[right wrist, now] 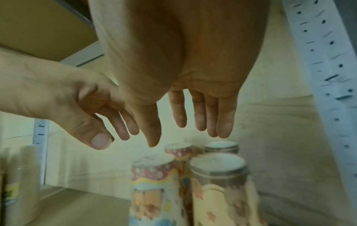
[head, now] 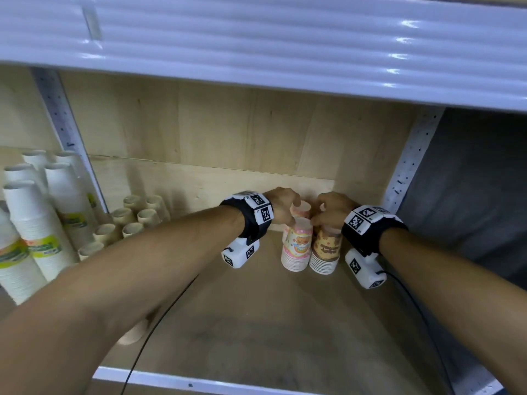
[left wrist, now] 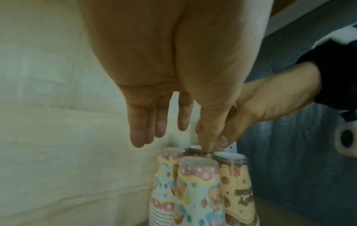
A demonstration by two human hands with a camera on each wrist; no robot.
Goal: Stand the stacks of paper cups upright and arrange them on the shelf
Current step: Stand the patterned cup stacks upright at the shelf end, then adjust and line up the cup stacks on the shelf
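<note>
- Nearest, both bare forearms reach forward over the front rail point(head: 216, 384) of the wooden shelf point(head: 256, 323), each wrist wearing a black band with white marker blocks.
- Further in, the left hand point(head: 281, 205) and the right hand point(head: 332, 209) hang side by side over the cluster of cup stacks, palms down, fingers pointing down.
- From the wrist views, the left hand's fingers point(left wrist: 138, 130) are straight and spread, holding nothing; its thumb tip seems to touch the tops between the stacks.
- Likewise the right hand's fingers point(right wrist: 224, 122) hang straight and loose just above the stacks, gripping nothing.
- Below them, the pink patterned stack point(head: 296, 246) and the brown patterned stack point(head: 326, 249) stand upright, touching, long axis vertical, cup bases up and rims down on the board.
- Behind these, two more patterned stacks point(right wrist: 180, 150) stand upright, close against the front pair.
- All four sit toward the shelf's rear right corner, near the perforated upright point(head: 410, 158); bare board lies in front and to the left.
- Far left, plain beige cup stacks point(head: 134, 218) and tall white cup stacks point(head: 31, 223) stand upright.
- Beyond everything, the wooden back panel point(head: 228, 132) closes the bay, with the white shelf above point(head: 285, 47) overhead.
</note>
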